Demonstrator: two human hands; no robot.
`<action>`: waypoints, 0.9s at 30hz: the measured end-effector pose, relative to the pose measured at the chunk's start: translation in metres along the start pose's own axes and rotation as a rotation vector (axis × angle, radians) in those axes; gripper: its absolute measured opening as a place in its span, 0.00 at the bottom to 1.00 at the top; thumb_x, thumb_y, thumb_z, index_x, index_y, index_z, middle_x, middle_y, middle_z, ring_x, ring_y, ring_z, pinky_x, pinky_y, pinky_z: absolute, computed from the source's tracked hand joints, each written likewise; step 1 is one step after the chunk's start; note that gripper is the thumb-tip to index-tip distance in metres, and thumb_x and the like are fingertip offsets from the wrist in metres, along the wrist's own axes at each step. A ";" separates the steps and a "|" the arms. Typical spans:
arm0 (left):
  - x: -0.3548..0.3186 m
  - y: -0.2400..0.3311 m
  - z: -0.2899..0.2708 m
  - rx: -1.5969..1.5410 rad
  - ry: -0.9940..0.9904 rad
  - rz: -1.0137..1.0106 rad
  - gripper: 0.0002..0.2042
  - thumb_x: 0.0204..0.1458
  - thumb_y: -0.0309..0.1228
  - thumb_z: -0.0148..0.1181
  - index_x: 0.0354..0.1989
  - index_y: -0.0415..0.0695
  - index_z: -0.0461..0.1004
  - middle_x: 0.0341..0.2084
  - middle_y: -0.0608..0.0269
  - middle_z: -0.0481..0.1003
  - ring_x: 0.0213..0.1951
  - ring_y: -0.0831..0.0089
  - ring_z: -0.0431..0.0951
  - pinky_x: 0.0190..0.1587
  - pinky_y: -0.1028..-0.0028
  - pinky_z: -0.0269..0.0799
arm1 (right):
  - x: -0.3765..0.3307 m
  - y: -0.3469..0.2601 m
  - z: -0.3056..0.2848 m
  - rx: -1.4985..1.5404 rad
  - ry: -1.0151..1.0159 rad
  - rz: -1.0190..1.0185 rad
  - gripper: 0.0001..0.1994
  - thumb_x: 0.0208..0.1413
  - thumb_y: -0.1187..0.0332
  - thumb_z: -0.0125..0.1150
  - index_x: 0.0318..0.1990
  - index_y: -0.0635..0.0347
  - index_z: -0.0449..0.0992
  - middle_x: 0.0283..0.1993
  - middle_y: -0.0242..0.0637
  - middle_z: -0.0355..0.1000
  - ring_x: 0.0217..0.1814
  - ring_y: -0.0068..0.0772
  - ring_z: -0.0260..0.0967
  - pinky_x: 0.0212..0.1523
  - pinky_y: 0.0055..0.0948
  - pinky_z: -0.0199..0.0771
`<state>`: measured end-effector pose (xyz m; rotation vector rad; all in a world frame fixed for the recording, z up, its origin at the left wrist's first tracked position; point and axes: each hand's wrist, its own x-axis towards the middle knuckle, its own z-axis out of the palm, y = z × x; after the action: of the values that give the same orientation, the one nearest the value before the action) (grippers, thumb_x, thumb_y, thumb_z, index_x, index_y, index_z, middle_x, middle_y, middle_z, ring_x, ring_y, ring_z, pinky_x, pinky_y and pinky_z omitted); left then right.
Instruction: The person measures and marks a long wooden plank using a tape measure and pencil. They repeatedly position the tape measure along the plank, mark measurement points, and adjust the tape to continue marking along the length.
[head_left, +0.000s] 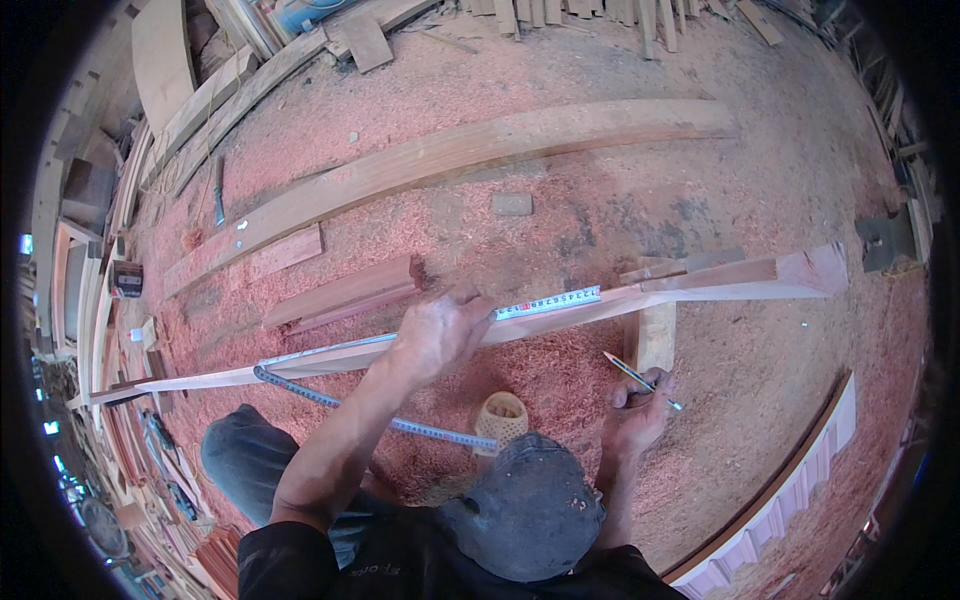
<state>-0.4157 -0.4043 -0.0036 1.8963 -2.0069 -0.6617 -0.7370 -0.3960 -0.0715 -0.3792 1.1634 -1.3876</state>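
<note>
A long, narrow board (pixel 740 288) stretches across in front of me, its right part over a wooden block (pixel 655 340). Along its top edge runs the blade of a tape measure (pixel 550 300), which bends near the left and doubles back toward my knees. My left hand (pixel 445 328) is closed over the board and the blade, pressing them between its fingers. To the right of my knee, my right hand (pixel 640 405) grips a pencil (pixel 628 370), its point toward the board. The tape's case cannot be made out.
Beyond lie a long plank (pixel 450 152), shorter beams (pixel 350 290), a small block (pixel 512 204) and a hammer-like tool (pixel 218 190). Reddish shavings cover the floor. A cream perforated basket (pixel 500 412) stands by my knee. Ridged pink panels (pixel 770 530) are at right.
</note>
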 end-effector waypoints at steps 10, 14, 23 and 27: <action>-0.001 -0.002 0.006 0.063 0.038 0.020 0.09 0.66 0.32 0.67 0.50 0.45 0.83 0.40 0.52 0.80 0.40 0.45 0.86 0.40 0.51 0.84 | 0.010 -0.006 0.000 -0.090 -0.109 -0.133 0.32 0.82 0.40 0.40 0.57 0.65 0.76 0.33 0.37 0.77 0.29 0.35 0.74 0.35 0.36 0.76; -0.001 -0.002 0.004 0.058 0.029 0.032 0.09 0.66 0.32 0.67 0.51 0.44 0.83 0.40 0.52 0.80 0.40 0.45 0.86 0.40 0.51 0.84 | 0.014 -0.005 -0.002 -0.113 -0.135 -0.174 0.32 0.83 0.40 0.39 0.58 0.65 0.76 0.34 0.37 0.78 0.30 0.35 0.75 0.36 0.36 0.76; 0.000 -0.003 0.004 0.002 0.073 0.074 0.06 0.67 0.32 0.63 0.46 0.44 0.80 0.38 0.49 0.79 0.39 0.42 0.85 0.37 0.47 0.83 | 0.020 -0.026 0.024 -0.365 -0.252 -0.275 0.23 0.81 0.53 0.55 0.55 0.70 0.80 0.34 0.35 0.76 0.34 0.26 0.72 0.39 0.29 0.71; 0.000 0.002 0.001 -0.005 0.075 0.060 0.06 0.67 0.31 0.64 0.47 0.44 0.81 0.38 0.50 0.79 0.39 0.42 0.85 0.39 0.48 0.82 | 0.030 -0.049 0.044 -0.710 -0.339 -0.426 0.22 0.81 0.56 0.55 0.59 0.69 0.84 0.32 0.33 0.78 0.34 0.22 0.72 0.38 0.27 0.70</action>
<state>-0.4181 -0.4036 -0.0031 1.8222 -2.0051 -0.5706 -0.7351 -0.4514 -0.0251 -1.3775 1.3039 -1.1517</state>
